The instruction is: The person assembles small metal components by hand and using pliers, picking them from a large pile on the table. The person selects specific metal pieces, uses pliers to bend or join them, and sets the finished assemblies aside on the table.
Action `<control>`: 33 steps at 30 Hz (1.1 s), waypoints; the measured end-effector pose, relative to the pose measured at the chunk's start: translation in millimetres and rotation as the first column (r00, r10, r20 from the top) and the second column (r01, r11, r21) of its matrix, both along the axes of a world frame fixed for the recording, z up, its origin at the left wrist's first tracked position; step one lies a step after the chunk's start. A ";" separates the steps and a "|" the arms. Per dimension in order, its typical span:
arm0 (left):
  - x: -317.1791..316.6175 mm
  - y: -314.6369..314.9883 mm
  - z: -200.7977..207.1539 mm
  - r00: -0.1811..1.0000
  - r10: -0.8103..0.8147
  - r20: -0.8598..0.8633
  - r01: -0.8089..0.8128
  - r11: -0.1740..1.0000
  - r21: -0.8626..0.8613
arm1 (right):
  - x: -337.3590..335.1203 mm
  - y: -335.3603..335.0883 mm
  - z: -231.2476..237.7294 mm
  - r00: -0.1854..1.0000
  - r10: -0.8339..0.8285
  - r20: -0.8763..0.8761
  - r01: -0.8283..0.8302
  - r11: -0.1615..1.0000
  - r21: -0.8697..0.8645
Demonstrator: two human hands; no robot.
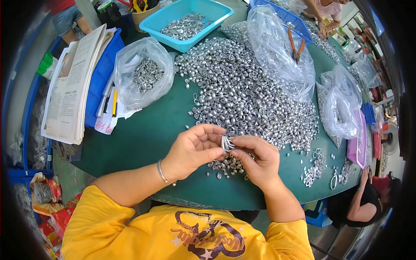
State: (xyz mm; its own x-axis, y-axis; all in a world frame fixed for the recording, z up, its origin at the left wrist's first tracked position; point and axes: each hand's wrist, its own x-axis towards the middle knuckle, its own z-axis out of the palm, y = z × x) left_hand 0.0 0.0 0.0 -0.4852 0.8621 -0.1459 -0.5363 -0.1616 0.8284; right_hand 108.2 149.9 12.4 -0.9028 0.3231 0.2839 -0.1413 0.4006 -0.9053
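Both hands pinching one stack of silver metal pieces (226,144).
Left hand (193,151), right hand (255,159) fingertip-clamped; likely slip, scattering into small pile (227,165) on green table (143,134).

Small silvery metal piece (227,143) pinched upright above the green table's near edge

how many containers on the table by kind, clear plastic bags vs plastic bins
clear plastic bags: 3, left bag, middle bag, right bag
plastic bins: 2, turquoise bin, blue bin
total: 5
Both hands, left hand and right hand, pinch one small silver piece.
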 end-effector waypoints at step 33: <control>-2.9 4.7 -5.9 0.986 0.168 -0.006 -0.168 0.983 -0.080 | -41.9 141.3 41.9 0.847 -0.412 -0.336 0.530 0.602 0.597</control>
